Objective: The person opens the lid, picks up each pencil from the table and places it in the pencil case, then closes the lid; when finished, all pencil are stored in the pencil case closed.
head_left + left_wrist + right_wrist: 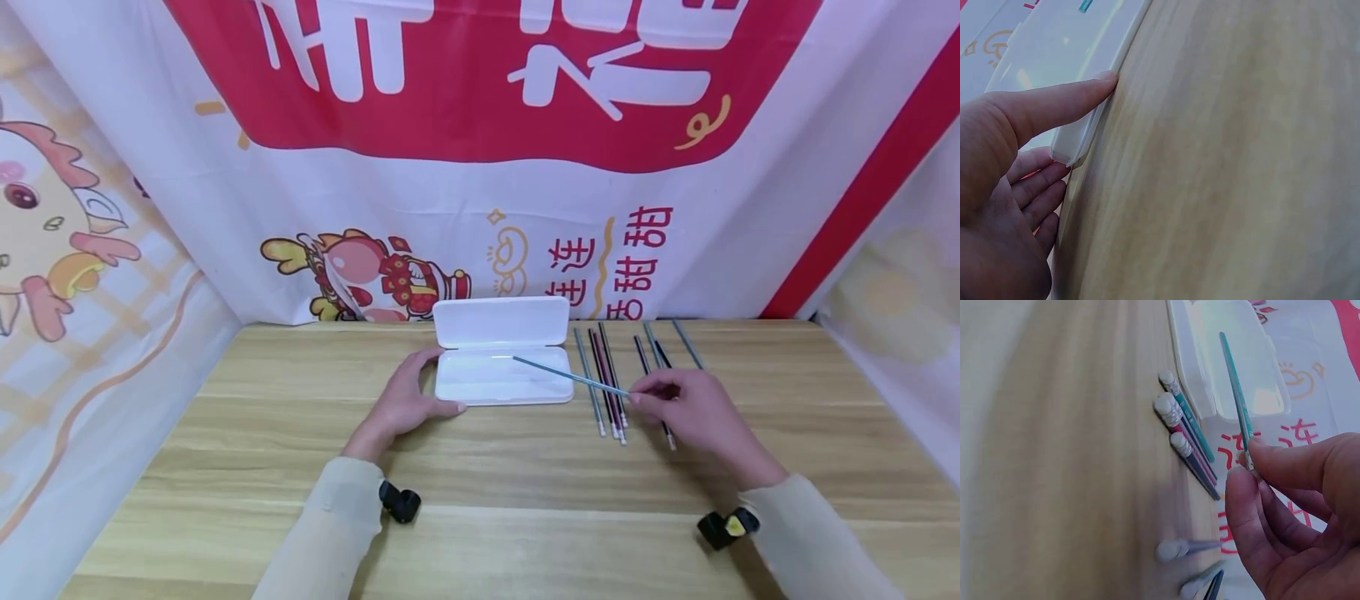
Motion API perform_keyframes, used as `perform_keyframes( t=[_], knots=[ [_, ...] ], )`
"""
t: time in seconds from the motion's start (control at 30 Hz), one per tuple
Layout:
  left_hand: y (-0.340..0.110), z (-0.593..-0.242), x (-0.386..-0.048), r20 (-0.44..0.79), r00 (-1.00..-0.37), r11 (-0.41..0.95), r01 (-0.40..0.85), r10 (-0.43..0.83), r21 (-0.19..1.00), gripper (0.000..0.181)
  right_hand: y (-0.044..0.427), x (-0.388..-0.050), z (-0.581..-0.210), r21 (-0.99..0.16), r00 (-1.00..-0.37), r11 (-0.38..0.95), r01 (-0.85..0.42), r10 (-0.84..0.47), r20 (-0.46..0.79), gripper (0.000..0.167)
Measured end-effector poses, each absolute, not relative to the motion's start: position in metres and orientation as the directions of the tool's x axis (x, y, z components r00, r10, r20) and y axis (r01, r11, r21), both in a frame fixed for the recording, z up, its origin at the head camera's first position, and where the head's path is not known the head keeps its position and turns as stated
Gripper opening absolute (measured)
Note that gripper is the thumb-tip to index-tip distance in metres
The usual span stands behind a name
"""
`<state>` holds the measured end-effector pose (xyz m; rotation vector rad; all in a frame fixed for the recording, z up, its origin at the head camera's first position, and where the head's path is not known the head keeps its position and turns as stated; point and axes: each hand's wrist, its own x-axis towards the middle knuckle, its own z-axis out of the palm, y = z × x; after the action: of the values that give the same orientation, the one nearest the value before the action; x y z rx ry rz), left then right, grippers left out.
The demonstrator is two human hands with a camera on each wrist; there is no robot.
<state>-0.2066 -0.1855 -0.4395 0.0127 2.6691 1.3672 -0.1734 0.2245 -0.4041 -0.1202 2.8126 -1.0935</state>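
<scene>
"Which step is in hand, starting from the left?"

"The left grip [408,402] holds the white case [487,382], thumb along its front edge, fingers at its left end. It lies on the counter [525,475] with its lid [501,323] raised at the back. I'd judge the step as bringing a pencil across to it."

"And the next move?"

"That probably calls for shifting the teal pencil [558,373] further left, turning it in line with the case's long side, then lowering it."

"Where does that pencil sit against the right grip [690,407]?"

"To its left. Thumb and fingertips pinch it close to one end; the rest slants out over the case's interior. Whether the far tip touches anything, I can't tell."

"What's between case and grip?"

"Four pencils [614,412] near the case's right end, their eraser ends toward the person. The held one passes over them."

"Furthest right?"

"There are more pencils [687,344] by the right grip, some partly hidden behind it, so I wouldn't swear to a count."
</scene>
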Motion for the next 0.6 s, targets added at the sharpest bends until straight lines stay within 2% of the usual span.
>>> perform_keyframes(
  t=[0.2,0.6],
  knots=[
    [-0.184,-0.436,-0.207,-0.127,-0.988,0.581,-0.053,0.087,0.812,0.094,0.206,-0.193,-0.397,-0.68,-0.986,0.726,-0.099,-0.163,-0.031,0.014],
    [-0.184,-0.436,-0.207,-0.128,-0.988,0.584,-0.058,0.08,0.81,0.093,0.166,-0.233,-0.407,-0.671,-0.97,0.71,-0.215,-0.237,0.06,0.009]
  ],
)
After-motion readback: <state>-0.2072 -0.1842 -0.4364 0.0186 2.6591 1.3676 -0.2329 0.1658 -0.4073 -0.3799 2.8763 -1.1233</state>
